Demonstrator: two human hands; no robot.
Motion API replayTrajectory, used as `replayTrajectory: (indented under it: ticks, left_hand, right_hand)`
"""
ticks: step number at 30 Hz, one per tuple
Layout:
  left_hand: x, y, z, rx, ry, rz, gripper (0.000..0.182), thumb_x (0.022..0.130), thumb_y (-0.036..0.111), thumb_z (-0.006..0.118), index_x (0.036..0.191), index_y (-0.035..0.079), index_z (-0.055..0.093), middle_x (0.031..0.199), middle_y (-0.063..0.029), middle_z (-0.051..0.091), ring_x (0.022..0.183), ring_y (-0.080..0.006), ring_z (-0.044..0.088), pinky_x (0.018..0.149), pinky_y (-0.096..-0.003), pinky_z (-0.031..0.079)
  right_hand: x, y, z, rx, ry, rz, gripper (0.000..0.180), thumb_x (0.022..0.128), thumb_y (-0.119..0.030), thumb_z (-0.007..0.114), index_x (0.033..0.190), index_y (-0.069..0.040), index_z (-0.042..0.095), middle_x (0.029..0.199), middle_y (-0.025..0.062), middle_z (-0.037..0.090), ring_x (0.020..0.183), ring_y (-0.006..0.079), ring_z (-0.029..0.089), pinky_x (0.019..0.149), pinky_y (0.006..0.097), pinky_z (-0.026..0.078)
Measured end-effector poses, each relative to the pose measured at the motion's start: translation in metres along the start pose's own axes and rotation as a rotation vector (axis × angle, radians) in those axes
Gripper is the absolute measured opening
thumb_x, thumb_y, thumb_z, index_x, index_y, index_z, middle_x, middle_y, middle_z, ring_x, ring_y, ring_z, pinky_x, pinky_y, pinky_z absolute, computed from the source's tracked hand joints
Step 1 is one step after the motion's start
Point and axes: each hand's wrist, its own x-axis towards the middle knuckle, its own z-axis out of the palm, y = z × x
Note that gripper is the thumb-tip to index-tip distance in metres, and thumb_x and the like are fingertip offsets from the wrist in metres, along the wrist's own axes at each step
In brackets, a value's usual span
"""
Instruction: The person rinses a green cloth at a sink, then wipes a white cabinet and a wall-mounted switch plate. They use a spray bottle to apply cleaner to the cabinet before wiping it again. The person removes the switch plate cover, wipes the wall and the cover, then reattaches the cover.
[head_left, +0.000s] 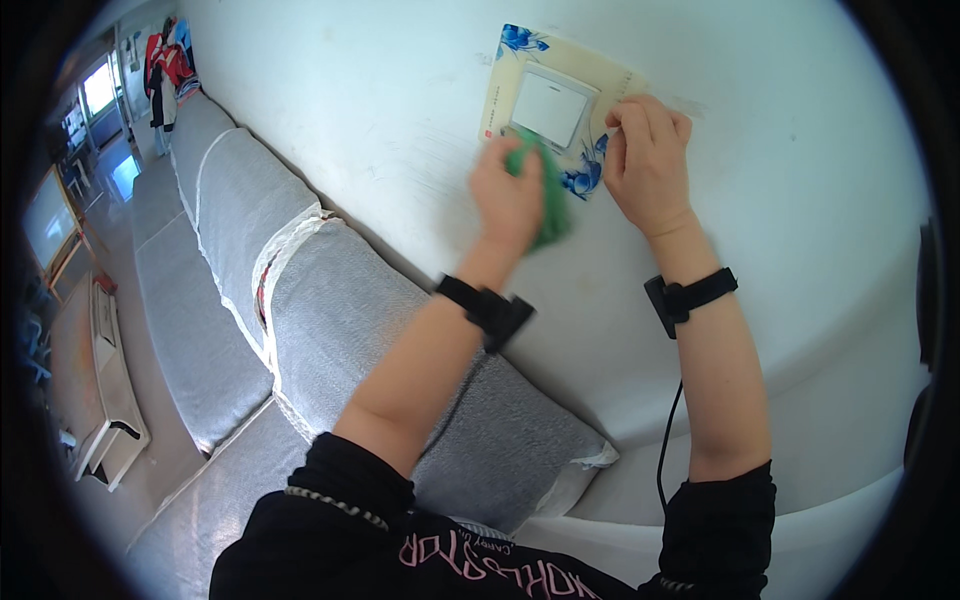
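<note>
A white wall light switch (553, 105) sits inside a cream surround sticker (506, 82) printed with blue flowers. My left hand (508, 191) grips a green cloth (553, 206), blurred by motion, at the lower edge of the switch. Part of the sticker's lower left side is hidden behind that hand. On the right side of the sticker, my right hand (646, 154) rests its bent fingers at the edge, fingertips close together. Whether it pinches the sticker's edge is not visible. Both wrists wear black straps with small devices.
Dark scuff marks (427, 161) streak the white wall (360, 97) left of the switch. Below it runs a sofa with grey covers (352, 300) and white lace trim. A low table (97, 375), a whiteboard on an easel (51, 217) and hanging clothes (166, 67) are farther left.
</note>
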Motion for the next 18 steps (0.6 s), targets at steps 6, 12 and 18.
replayTrajectory:
  ticks: [6,12,18]
  left_hand:
    - [-0.048,0.038,0.020,-0.106,-0.249,0.193,0.013,0.081,0.005,0.073,0.091,0.001,0.065,0.093,-0.0175,0.068,0.088,-0.0349,0.067,0.080,-0.0394,0.053]
    - [0.008,0.013,-0.039,-0.289,-0.216,-0.306,0.028,0.092,0.024,0.075,0.089,-0.001,0.062,0.083,-0.0097,0.062,0.073,-0.0244,0.060,0.073,-0.0370,0.052]
    - [0.048,-0.019,-0.036,-0.554,-0.124,-0.696,0.046,0.092,0.026,0.076,0.119,-0.003,0.050,0.117,-0.0165,0.056,0.093,-0.0191,0.058,0.076,-0.0346,0.052]
  right_hand:
    - [0.000,0.002,-0.007,0.150,0.072,0.043,0.026,0.077,0.008,0.059,0.097,-0.008,0.056,0.098,0.0078,0.059,0.096,0.0272,0.057,0.085,0.0383,0.041]
    - [0.001,0.004,0.000,0.125,0.143,0.106,0.031,0.082,0.010,0.057,0.110,-0.002,0.058,0.115,0.0166,0.058,0.104,0.0352,0.057,0.093,0.0416,0.046]
    - [0.003,-0.005,-0.004,0.177,0.159,0.212,0.029,0.090,0.010,0.051,0.116,0.000,0.056,0.118,0.0171,0.058,0.104,0.0310,0.059,0.091,0.0361,0.049]
